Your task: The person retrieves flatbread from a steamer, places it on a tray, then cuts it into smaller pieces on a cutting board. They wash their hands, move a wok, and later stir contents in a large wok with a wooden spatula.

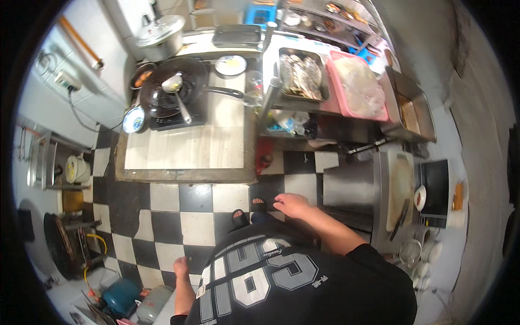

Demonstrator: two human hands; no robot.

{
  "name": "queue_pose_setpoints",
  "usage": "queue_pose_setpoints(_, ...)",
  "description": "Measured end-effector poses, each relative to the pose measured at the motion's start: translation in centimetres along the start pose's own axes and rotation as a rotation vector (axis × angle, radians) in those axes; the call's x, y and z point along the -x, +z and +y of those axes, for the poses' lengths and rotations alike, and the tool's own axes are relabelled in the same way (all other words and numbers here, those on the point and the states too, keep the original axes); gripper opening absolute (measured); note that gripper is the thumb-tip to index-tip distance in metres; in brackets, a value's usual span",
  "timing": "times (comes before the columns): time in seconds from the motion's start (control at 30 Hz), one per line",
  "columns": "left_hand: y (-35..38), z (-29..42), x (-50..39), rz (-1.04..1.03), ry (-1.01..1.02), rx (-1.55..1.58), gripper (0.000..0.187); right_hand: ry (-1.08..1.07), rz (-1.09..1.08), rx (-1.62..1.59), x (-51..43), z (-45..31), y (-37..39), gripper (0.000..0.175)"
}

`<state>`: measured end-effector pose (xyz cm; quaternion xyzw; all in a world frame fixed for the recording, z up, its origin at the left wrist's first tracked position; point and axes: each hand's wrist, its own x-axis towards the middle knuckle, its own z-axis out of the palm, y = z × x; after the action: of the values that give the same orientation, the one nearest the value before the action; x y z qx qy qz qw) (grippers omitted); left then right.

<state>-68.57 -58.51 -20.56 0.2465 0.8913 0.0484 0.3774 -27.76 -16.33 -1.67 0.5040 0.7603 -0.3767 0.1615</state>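
My right hand (292,205) hangs over the checkered floor, fingers loosely bent, with nothing in it. It is nearest to a steel cabinet front (348,185). My left hand (181,266) hangs low beside my body; what its fingers do is hard to make out, and no object shows in it. Ahead of me, a dark wok (156,91) sits on a black cooktop (178,122) on a tiled counter (183,150). A metal ladle (183,105) lies in the wok, its handle over the rim. A patterned plate (230,65) stands to the wok's right.
A metal tray of fish (302,77) and a pink bin (344,106) line the right counter. A knife (401,219) lies on a cutting board (396,183) at my right. Gas cylinders (122,296) stand at lower left. A lidded pot (160,38) is behind the wok.
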Motion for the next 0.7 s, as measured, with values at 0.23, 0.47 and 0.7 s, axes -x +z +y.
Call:
queue_pose_setpoints(0.23, 4.0, 6.2, 9.9, 0.048, -0.153, 0.277, 0.034, -0.125, -0.053, 0.095, -5.4, -1.2, -2.3, 0.042)
queue_pose_setpoints(0.47, 6.4, 2.3, 14.1, 0.247, -0.436, 0.361, 0.048, -0.212, -0.150, 0.162, -8.7, -6.6, -1.4, 0.043)
queue_pose_setpoints(0.7, 6.6, -5.1, 12.0, 0.203, -0.437, 0.488, 0.042, -0.403, -0.272, 0.424, -12.9, -18.8, 5.8, 0.043)
